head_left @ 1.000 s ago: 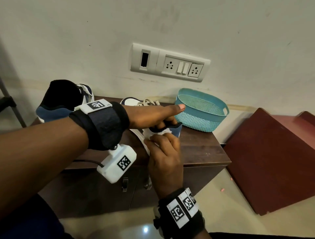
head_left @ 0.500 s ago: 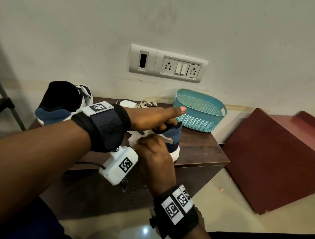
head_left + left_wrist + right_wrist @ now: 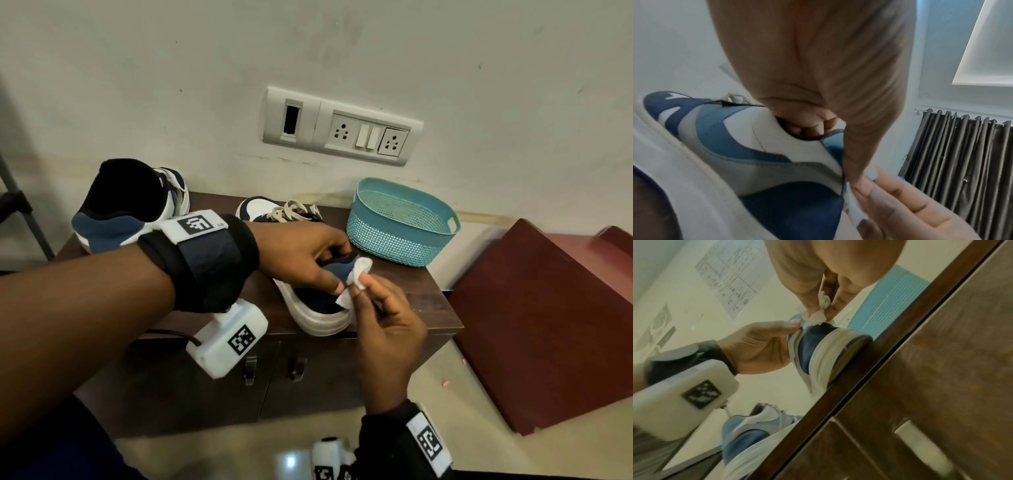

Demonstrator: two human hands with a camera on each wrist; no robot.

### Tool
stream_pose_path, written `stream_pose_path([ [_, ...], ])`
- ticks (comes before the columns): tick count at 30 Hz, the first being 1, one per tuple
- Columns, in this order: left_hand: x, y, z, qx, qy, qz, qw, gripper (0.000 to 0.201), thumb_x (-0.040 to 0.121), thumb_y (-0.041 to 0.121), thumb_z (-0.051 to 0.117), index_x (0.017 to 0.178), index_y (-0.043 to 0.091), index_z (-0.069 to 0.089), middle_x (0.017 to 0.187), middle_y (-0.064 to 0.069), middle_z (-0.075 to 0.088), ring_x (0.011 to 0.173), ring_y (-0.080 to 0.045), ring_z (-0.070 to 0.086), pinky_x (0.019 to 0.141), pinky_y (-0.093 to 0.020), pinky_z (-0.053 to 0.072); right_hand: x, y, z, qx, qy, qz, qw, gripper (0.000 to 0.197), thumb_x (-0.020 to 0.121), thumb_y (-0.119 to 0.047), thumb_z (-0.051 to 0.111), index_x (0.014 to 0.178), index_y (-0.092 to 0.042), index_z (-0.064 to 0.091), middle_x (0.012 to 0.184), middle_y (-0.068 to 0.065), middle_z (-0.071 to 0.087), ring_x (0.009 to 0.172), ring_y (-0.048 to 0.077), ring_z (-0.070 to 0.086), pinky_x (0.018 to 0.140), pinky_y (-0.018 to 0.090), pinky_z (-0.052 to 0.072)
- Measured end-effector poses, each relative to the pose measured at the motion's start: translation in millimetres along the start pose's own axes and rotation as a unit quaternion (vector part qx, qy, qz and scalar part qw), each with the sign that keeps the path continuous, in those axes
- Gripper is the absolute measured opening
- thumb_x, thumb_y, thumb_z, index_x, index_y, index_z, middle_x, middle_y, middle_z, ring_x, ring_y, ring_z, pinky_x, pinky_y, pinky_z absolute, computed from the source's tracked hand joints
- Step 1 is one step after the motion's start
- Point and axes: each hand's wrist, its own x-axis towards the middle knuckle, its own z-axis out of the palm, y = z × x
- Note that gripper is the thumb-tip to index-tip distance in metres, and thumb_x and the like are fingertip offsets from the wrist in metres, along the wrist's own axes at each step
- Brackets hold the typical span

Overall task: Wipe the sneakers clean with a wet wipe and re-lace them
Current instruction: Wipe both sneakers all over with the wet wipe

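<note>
Covering the collar of the navy, blue and white lace-up sneaker [image 3: 308, 301], the left hand [image 3: 301, 257] curls its fingers inside, gripping it at the near right of the dark wooden cabinet [image 3: 418, 301]. The right hand [image 3: 387, 329] pinches a crumpled white wet wipe [image 3: 356, 277] against the heel, its other fingers loosely spread.

Head view is evenly, dimly lit; a small glare spot sits on the floor [image 3: 290, 460]. Both wrist views show motion blur and soft focus, with strong wide-angle distortion at the edges.
</note>
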Motion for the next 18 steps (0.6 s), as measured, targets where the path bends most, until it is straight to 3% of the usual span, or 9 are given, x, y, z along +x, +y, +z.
stream_pose_path([
  [2, -7, -3, -3, -0.003, 0.0, 0.0, 1.0, 0.03, 0.087, 0.033, 0.079, 0.106, 0.021, 0.059, 0.08, 0.006, 0.069, 0.068, -0.004, 0.064, 0.064, -0.03, 0.053, -12, -8, 5, 0.02, -0.009, 0.013, 1.0, 0.029, 0.086, 0.007, 0.074, 0.104, -0.015, 0.076, 0.103, -0.001, 0.074, 0.098, 0.012, 0.072, 0.088, 0.02, 0.054],
  [5, -22, -7, -7, -0.009, -0.015, 0.013, 1.0, 0.021, 0.088, 0.03, 0.079, 0.099, 0.027, 0.061, 0.086, 0.005, 0.071, 0.076, -0.013, 0.068, 0.071, -0.038, 0.056, -10, -7, 12, 0.038, -0.016, 0.043, 0.998, 0.029, 0.086, 0.007, 0.074, 0.099, -0.019, 0.078, 0.097, -0.007, 0.075, 0.092, 0.007, 0.072, 0.082, 0.017, 0.053],
  [7, -34, -7, -8, 0.011, -0.01, 0.03, 0.999, 0.02, 0.088, 0.025, 0.078, 0.09, 0.032, 0.06, 0.081, 0.015, 0.064, 0.071, -0.006, 0.06, 0.067, -0.024, 0.049, 0, 3, 16, 0.042, -0.048, 0.127, 0.99, 0.029, 0.088, 0.005, 0.072, 0.096, -0.022, 0.078, 0.094, -0.006, 0.078, 0.088, 0.008, 0.073, 0.08, 0.022, 0.055],
  [8, -41, -7, -9, 0.016, -0.011, 0.032, 0.999, 0.022, 0.088, 0.022, 0.078, 0.087, 0.033, 0.058, 0.077, 0.017, 0.059, 0.069, -0.005, 0.056, 0.065, -0.02, 0.044, 6, 5, 18, 0.059, -0.084, 0.181, 0.978, 0.025, 0.089, 0.004, 0.07, 0.098, -0.018, 0.078, 0.094, -0.002, 0.079, 0.088, 0.013, 0.075, 0.08, 0.028, 0.058],
  [10, -57, -8, -12, 0.034, -0.017, 0.024, 0.999, 0.024, 0.088, 0.02, 0.077, 0.085, 0.034, 0.057, 0.077, 0.012, 0.057, 0.07, -0.008, 0.056, 0.066, -0.026, 0.046, 12, 7, 18, 0.102, -0.129, 0.252, 0.954, 0.018, 0.09, 0.004, 0.069, 0.102, -0.008, 0.077, 0.093, 0.005, 0.08, 0.086, 0.02, 0.076, 0.08, 0.036, 0.06],
  [13, -88, -12, -18, 0.061, -0.005, -0.016, 0.998, 0.017, 0.086, 0.021, 0.076, 0.097, 0.028, 0.065, 0.091, 0.007, 0.068, 0.086, -0.016, 0.066, 0.079, -0.044, 0.054, 15, 6, 16, 0.131, -0.078, 0.237, 0.959, 0.019, 0.089, 0.002, 0.072, 0.098, -0.014, 0.077, 0.088, 0.001, 0.079, 0.078, 0.009, 0.071, 0.073, 0.023, 0.057],
  [15, -106, -15, -19, 0.068, 0.011, -0.038, 0.997, 0.019, 0.086, 0.022, 0.075, 0.103, 0.025, 0.067, 0.099, 0.006, 0.071, 0.094, -0.017, 0.069, 0.084, -0.046, 0.055, 10, 3, 17, 0.162, -0.046, 0.217, 0.961, 0.019, 0.09, 0.0, 0.072, 0.098, -0.017, 0.077, 0.089, -0.001, 0.079, 0.078, 0.007, 0.069, 0.072, 0.022, 0.056],
  [18, -123, -15, -17, 0.053, 0.048, -0.05, 0.996, 0.015, 0.089, 0.022, 0.076, 0.1, 0.028, 0.068, 0.098, 0.007, 0.072, 0.093, -0.015, 0.07, 0.084, -0.042, 0.056, -12, -3, 25, 0.166, -0.052, 0.162, 0.971, 0.021, 0.092, -0.003, 0.071, 0.1, -0.021, 0.077, 0.09, -0.001, 0.079, 0.074, 0.006, 0.067, 0.067, 0.022, 0.054],
])
